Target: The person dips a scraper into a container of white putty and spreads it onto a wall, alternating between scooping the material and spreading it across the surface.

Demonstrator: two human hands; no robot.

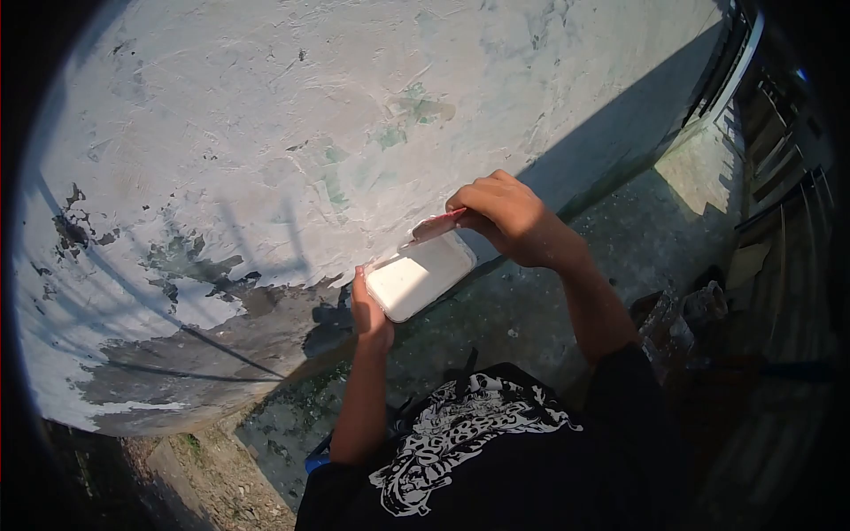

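Observation:
My left hand (370,311) is closed around the left end of a shallow white tray (396,315), tilted in front of the wall. White putty-like paste (414,281) fills the tray, half in sunlight and half in shadow. My right hand (512,217) pinches a red-edged scraper (437,227) with a flat blade. The blade hangs over the tray's far upper edge, close to the wall. Part of the scraper is hidden under my curled fingers.
A rough whitish wall (266,115) stands ahead, with peeled dark patches (190,270) low on the left. Below it runs a grey concrete floor (611,230). Clear plastic bags (668,323) lie to the right, near dark slatted material (775,177).

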